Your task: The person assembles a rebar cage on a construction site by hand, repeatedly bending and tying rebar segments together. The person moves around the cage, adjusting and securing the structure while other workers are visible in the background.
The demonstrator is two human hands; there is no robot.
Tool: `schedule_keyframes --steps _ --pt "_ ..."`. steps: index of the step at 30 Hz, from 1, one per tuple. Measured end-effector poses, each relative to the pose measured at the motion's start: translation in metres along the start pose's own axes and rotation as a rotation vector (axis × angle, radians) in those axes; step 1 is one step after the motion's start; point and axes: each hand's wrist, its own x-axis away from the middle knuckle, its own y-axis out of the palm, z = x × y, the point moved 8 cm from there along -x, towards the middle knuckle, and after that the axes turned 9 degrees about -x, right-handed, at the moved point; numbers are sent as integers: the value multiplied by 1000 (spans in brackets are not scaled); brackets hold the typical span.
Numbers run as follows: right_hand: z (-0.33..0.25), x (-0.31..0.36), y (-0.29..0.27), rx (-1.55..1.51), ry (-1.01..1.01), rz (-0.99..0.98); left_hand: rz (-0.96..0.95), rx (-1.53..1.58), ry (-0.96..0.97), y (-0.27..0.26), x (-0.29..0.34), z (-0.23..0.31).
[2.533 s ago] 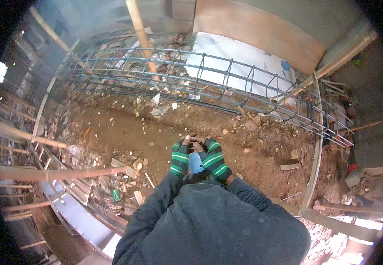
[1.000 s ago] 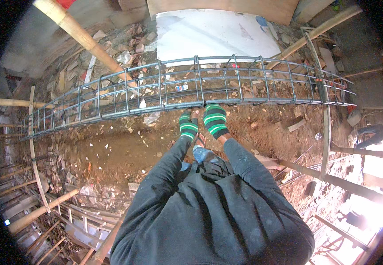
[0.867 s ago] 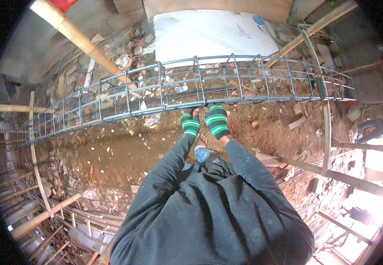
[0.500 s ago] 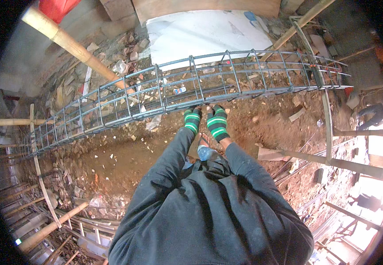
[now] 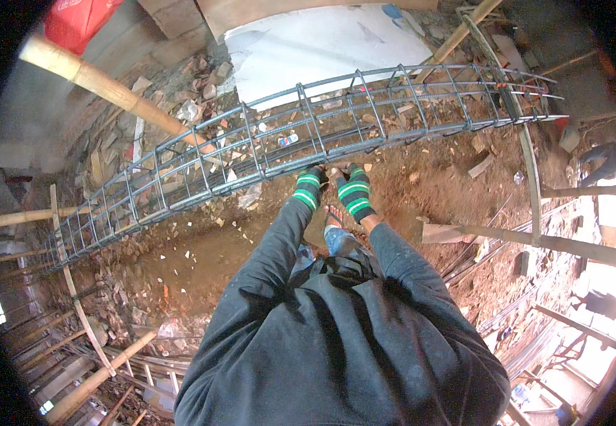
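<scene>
A long rebar cage (image 5: pixel 325 153) of straight bars and square ties stretches across in front of me. My left hand (image 5: pixel 311 186), in a dark glove with green and white stripes, is closed just at the cage's near lower bar. Close beside it on the right is my right hand (image 5: pixel 352 188), in a matching glove, its fingers curled and pointing in toward the left one. Bare fingertips show at the glove ends. Whatever is between the fingers is too small to make out, and I cannot tell whether either hand touches the bar.
Wooden crosspieces (image 5: pixel 528 170) stand near the cage's ends. A bamboo pole (image 5: pixel 109 89) slants in at upper left. Beyond the cage lies a white sheet (image 5: pixel 322 46) among rubble. Below is a dirt floor (image 5: pixel 201 263) with scattered chips; a beam (image 5: pixel 542 241) runs at right.
My right hand has turned inward and shifted a little right and down. The whole view has tilted slightly, and more of my sandalled foot shows between my arms.
</scene>
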Motion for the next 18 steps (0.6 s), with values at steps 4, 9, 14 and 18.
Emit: schedule_keyframes --steps 4,9,14,18 --pt "15 14 5 -14 6 29 -27 25 42 -6 -1 -1" --pt "18 23 5 -68 -28 95 -34 71 16 -15 -16 -10" --pt "24 26 6 -211 34 100 -341 74 -64 -10 -18 -15" --pt "21 26 -1 -81 -41 132 -295 -91 -96 -22 -21 -17"
